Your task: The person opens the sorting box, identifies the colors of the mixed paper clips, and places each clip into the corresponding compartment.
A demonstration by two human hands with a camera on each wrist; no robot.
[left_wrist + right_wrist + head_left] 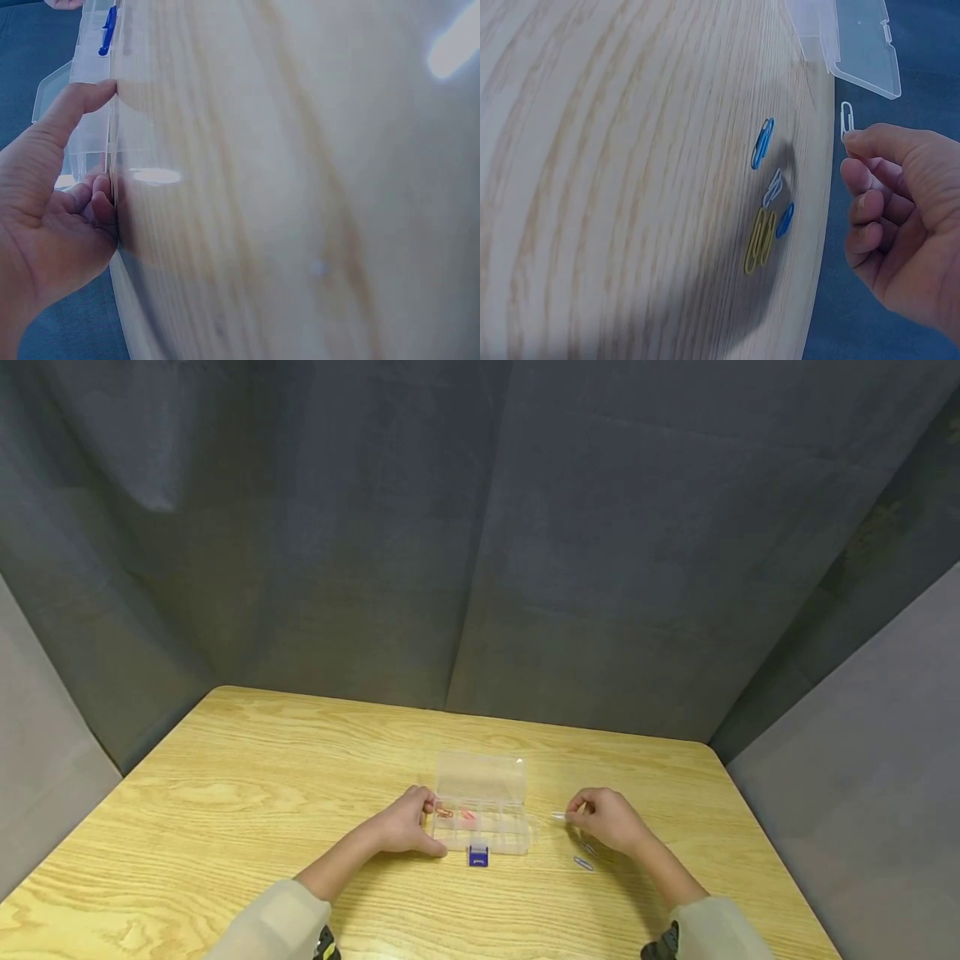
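right hand: the right hand (pixel 609 821) is half closed above the table, to the right of the box; thumb and forefinger pinch a white paper clip (pixel 847 118) by its lower end, the other fingers (pixel 862 238) curl loosely toward the palm.
white paper clip: it stands up out of the fingertips, apart from the table, near the corner of the open lid.
left hand: the left hand (pixel 407 823) holds the left end of the clear plastic organizer box (pixel 483 828); the thumb (pixel 75 105) lies stretched along the box wall, the other fingers are bent against the side of it.
organizer box: it lies open on the wooden table (pixel 225 793) between both hands, the lid (pixel 482 777) folded back to the far side; it has a blue latch (pixel 477 857) at the near side, and reddish clips (pixel 455 814) lie in the compartments at the left.
loose clips: on the table under the right hand lie a blue paper clip (pixel 763 142), a white one, a second blue one (pixel 784 220) and two yellow paper clips (pixel 759 241), close together.
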